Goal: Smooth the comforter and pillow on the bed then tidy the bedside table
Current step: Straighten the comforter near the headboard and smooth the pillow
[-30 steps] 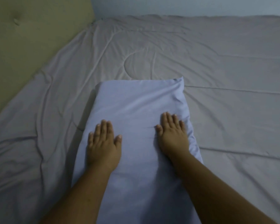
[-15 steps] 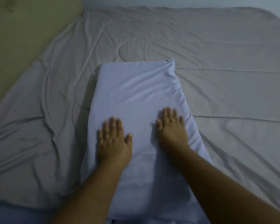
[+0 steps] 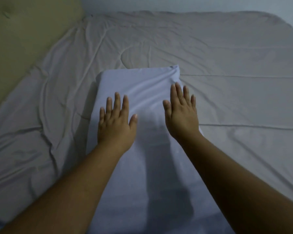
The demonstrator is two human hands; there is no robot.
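Since half a second ago we see both hands slid farther up the pillow [image 3: 142, 92], fingers now spread. Pillow lies lengthwise on the wrinkled grey comforter [image 3: 227, 53] covering the bed; olive headboard [image 3: 24, 39] at left. Left hand [image 3: 116, 125] and right hand [image 3: 182, 114] lie flat, grip wide, holding nothing; dim light, so palm contact seems likely.
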